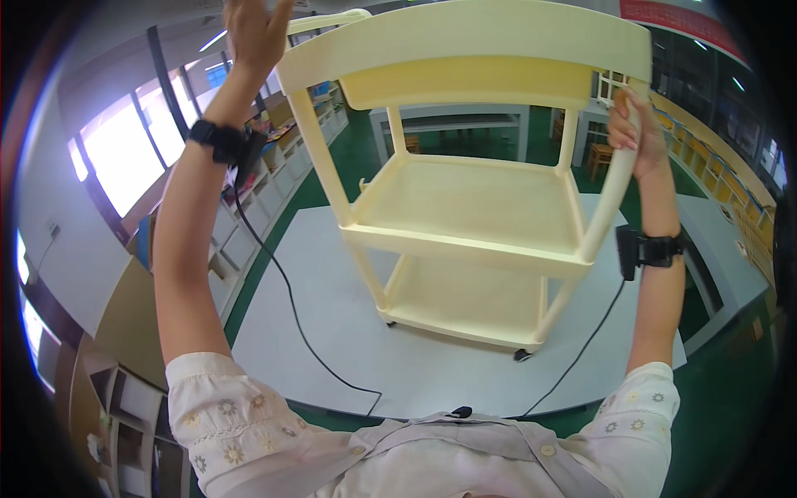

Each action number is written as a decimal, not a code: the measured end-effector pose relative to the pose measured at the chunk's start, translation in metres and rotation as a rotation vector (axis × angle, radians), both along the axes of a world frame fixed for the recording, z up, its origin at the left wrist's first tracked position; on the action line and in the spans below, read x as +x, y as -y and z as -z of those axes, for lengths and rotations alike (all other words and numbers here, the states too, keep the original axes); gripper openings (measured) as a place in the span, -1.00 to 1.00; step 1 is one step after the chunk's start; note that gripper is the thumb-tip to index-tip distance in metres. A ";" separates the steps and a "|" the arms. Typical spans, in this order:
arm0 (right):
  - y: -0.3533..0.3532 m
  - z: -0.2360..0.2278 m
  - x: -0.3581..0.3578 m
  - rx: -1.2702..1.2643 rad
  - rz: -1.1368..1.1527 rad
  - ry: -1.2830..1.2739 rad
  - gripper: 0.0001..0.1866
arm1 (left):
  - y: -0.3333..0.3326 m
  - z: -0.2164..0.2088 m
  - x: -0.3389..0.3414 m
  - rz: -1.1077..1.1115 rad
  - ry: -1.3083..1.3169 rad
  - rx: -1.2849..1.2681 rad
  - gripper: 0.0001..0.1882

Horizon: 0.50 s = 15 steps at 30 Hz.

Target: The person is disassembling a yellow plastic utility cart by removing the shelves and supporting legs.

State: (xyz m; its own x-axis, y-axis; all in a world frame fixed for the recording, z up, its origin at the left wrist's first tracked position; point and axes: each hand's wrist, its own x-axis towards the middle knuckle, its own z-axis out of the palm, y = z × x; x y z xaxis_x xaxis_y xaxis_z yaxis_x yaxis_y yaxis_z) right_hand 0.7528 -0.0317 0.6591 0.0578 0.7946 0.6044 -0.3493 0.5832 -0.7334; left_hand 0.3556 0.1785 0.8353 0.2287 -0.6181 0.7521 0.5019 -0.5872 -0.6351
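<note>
Pale shirt cloth (465,465) lies closest to the camera, with its flowered sleeves at either side. Beyond it, a cream three-tier trolley (469,251) stands on the white table (340,332), roughly midway between the left and right edges. Its front right caster (522,355) sits toward the near edge; whether every wheel bears on the tabletop cannot be told.

The trolley looks like moulded plastic – probably light for its bulk, stiff in the posts, a little slick on its smooth faces. The joints where posts meet shelves would likely flex or loosen first under a twist, and the casters could let it roll. Corner posts and the top tray's rim seem the soundest holds, one hand on each side so that the tall frame does not tip.

The right hand (647,141) has its fingers curled around the front right post, just below the top tray, and closed on it. The left hand (256,37) is raised beside the top tray's left corner; the upper border of the view cuts off its fingers, so how far they open, and whether they touch the trolley, cannot be told.
</note>
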 end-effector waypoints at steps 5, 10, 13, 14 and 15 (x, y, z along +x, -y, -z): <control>-0.011 0.000 0.042 0.048 0.624 0.059 -0.58 | -0.039 0.063 -0.046 0.232 0.131 -0.684 -0.22; -0.028 -0.002 0.002 0.527 1.695 0.165 -0.64 | 0.000 0.078 -0.007 0.638 0.177 -1.059 0.01; -0.042 0.009 -0.092 0.782 1.149 0.174 -0.82 | -0.005 0.091 0.008 0.849 0.278 -1.265 -0.17; -0.047 0.011 -0.125 0.599 0.791 0.257 -0.89 | -0.004 0.089 0.007 0.843 0.284 -1.268 -0.17; -0.064 0.012 -0.154 0.424 0.551 0.324 -0.90 | 0.000 0.085 0.004 0.796 0.134 -1.211 -0.26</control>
State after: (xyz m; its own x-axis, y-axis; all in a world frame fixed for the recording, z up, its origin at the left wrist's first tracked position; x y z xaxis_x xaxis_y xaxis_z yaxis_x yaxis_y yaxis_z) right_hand 0.5984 0.0326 0.6473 0.1460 0.3985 0.9055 0.2680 0.8651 -0.4240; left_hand 0.3593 0.1783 0.7501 0.0233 0.4707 0.8820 -0.1914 -0.8638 0.4661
